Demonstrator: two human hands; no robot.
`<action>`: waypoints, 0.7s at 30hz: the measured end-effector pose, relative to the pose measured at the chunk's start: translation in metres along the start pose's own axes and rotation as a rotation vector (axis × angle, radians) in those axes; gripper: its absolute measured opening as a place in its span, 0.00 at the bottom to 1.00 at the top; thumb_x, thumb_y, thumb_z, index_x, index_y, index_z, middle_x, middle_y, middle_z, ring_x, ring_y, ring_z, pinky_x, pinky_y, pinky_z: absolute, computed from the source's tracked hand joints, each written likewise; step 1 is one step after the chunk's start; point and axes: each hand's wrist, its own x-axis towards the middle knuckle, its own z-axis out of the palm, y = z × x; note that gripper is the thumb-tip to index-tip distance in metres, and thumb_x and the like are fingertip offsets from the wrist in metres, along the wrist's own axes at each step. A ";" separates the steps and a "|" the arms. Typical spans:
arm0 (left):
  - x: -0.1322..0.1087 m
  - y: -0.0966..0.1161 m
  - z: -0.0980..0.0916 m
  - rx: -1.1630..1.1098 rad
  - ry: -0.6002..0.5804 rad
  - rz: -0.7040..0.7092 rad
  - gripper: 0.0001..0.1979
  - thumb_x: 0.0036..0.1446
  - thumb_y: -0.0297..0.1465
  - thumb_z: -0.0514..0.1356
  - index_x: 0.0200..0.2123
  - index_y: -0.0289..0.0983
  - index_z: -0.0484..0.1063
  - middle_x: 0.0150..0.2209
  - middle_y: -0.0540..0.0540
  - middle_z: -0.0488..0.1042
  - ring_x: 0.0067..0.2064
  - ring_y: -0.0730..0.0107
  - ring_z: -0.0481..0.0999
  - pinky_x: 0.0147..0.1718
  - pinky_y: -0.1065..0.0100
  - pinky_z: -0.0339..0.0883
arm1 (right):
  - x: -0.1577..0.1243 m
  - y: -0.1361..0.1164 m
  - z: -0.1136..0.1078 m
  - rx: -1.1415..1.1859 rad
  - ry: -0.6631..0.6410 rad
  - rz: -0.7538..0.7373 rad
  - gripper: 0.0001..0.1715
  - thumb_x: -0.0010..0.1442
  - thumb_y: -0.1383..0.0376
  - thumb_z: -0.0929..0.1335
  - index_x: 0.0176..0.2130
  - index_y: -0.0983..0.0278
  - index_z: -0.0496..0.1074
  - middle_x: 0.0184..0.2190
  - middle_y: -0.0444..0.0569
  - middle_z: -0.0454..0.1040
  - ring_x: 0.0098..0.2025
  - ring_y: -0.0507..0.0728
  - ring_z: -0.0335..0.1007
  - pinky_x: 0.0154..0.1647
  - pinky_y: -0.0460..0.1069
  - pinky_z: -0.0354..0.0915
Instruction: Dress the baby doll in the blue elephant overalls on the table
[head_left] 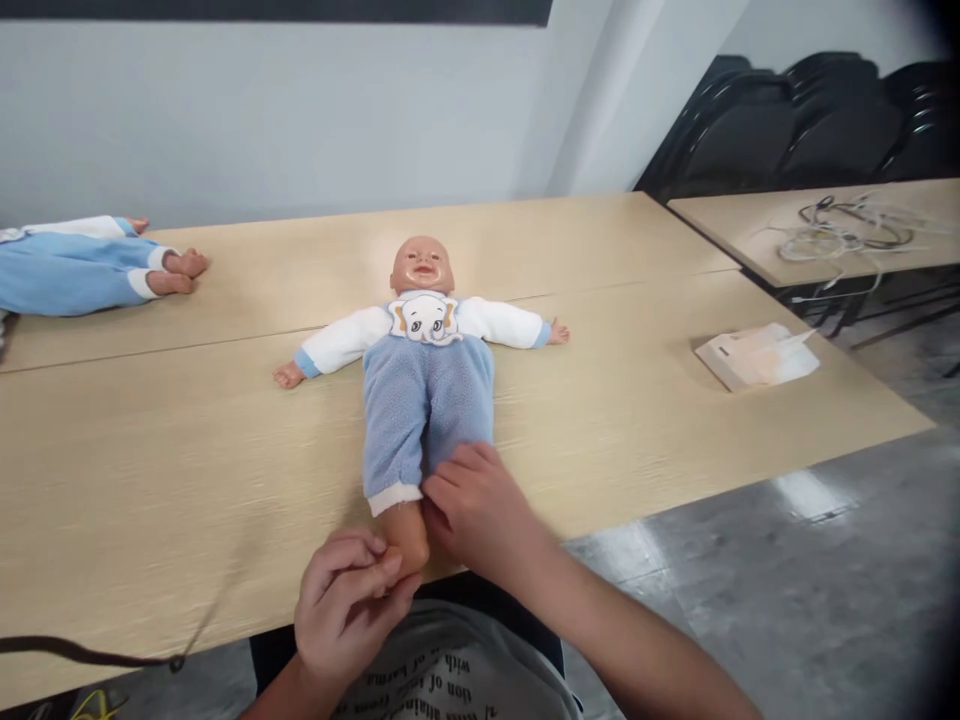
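The baby doll [429,400] is lying face up at the table's [187,440] near edge, already wearing its blue-and-white outfit. One bare foot [406,535] is showing below its cuff; the other is hiding, so I can't tell what's left there. The left hand [346,598] is pinching the bare foot, fingers nearly closed; the right hand [480,508] is curling by the other trouser leg, its grip hidden. A second doll [82,268] is lying far left; cables [847,238] and black chairs [817,125] are sitting beyond.
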 end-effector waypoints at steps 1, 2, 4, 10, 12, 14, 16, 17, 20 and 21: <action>-0.001 0.000 0.000 -0.003 -0.002 -0.001 0.11 0.59 0.19 0.68 0.41 0.38 0.76 0.39 0.49 0.69 0.43 0.68 0.77 0.39 0.64 0.80 | -0.002 0.000 -0.001 0.025 0.004 -0.003 0.13 0.62 0.68 0.72 0.27 0.62 0.69 0.27 0.45 0.74 0.35 0.57 0.64 0.42 0.55 0.58; -0.001 0.000 0.001 -0.002 -0.007 0.003 0.11 0.59 0.19 0.67 0.41 0.38 0.76 0.39 0.49 0.70 0.43 0.68 0.77 0.39 0.64 0.80 | -0.003 0.002 -0.003 0.059 -0.002 -0.010 0.12 0.61 0.69 0.72 0.27 0.62 0.69 0.27 0.44 0.74 0.35 0.57 0.64 0.42 0.54 0.59; -0.001 0.000 0.002 0.010 -0.021 0.019 0.10 0.59 0.18 0.67 0.41 0.37 0.76 0.40 0.48 0.70 0.43 0.68 0.77 0.38 0.66 0.80 | -0.003 0.014 -0.010 0.162 -0.017 -0.019 0.10 0.61 0.70 0.70 0.28 0.61 0.69 0.27 0.44 0.73 0.35 0.56 0.65 0.41 0.53 0.60; -0.001 -0.005 0.001 0.065 -0.205 0.067 0.07 0.62 0.21 0.66 0.42 0.36 0.77 0.39 0.46 0.73 0.40 0.69 0.78 0.38 0.68 0.79 | 0.045 0.114 -0.012 0.437 0.400 0.475 0.12 0.69 0.66 0.63 0.45 0.63 0.76 0.43 0.52 0.79 0.45 0.59 0.74 0.48 0.54 0.67; 0.000 -0.007 0.001 0.070 -0.227 0.081 0.06 0.64 0.22 0.65 0.43 0.36 0.77 0.39 0.46 0.73 0.40 0.69 0.78 0.36 0.69 0.78 | 0.067 0.145 -0.004 0.552 0.351 0.561 0.14 0.69 0.65 0.63 0.47 0.65 0.76 0.47 0.54 0.80 0.48 0.59 0.74 0.52 0.54 0.67; 0.001 -0.008 0.002 0.079 -0.245 0.086 0.04 0.65 0.23 0.64 0.42 0.37 0.76 0.39 0.46 0.74 0.39 0.70 0.78 0.36 0.70 0.77 | 0.082 0.162 0.001 0.659 0.223 0.619 0.15 0.68 0.63 0.63 0.45 0.65 0.77 0.45 0.53 0.81 0.46 0.58 0.74 0.51 0.54 0.67; 0.002 -0.009 0.004 0.081 -0.254 0.099 0.04 0.66 0.24 0.63 0.42 0.36 0.76 0.38 0.46 0.74 0.39 0.70 0.78 0.36 0.71 0.77 | 0.088 0.169 0.002 0.720 0.130 0.654 0.15 0.68 0.58 0.65 0.41 0.65 0.77 0.40 0.50 0.80 0.42 0.57 0.73 0.46 0.52 0.67; 0.002 -0.009 0.004 0.080 -0.258 0.106 0.04 0.66 0.24 0.63 0.42 0.36 0.76 0.38 0.46 0.74 0.39 0.70 0.77 0.36 0.71 0.76 | 0.088 0.171 0.001 0.744 0.098 0.647 0.16 0.67 0.55 0.67 0.40 0.65 0.77 0.37 0.49 0.80 0.39 0.57 0.72 0.43 0.51 0.67; 0.004 -0.009 0.007 0.071 -0.274 0.122 0.03 0.66 0.24 0.63 0.42 0.36 0.76 0.37 0.46 0.74 0.38 0.71 0.76 0.35 0.71 0.75 | 0.081 0.175 -0.004 0.850 -0.018 0.530 0.18 0.62 0.51 0.71 0.42 0.63 0.78 0.36 0.48 0.79 0.36 0.56 0.71 0.38 0.50 0.66; 0.005 -0.008 0.008 0.069 -0.281 0.124 0.03 0.66 0.24 0.63 0.42 0.36 0.76 0.36 0.46 0.74 0.37 0.71 0.76 0.34 0.71 0.75 | 0.079 0.178 -0.006 0.883 -0.065 0.486 0.18 0.61 0.52 0.72 0.43 0.62 0.78 0.37 0.48 0.79 0.37 0.56 0.72 0.38 0.50 0.67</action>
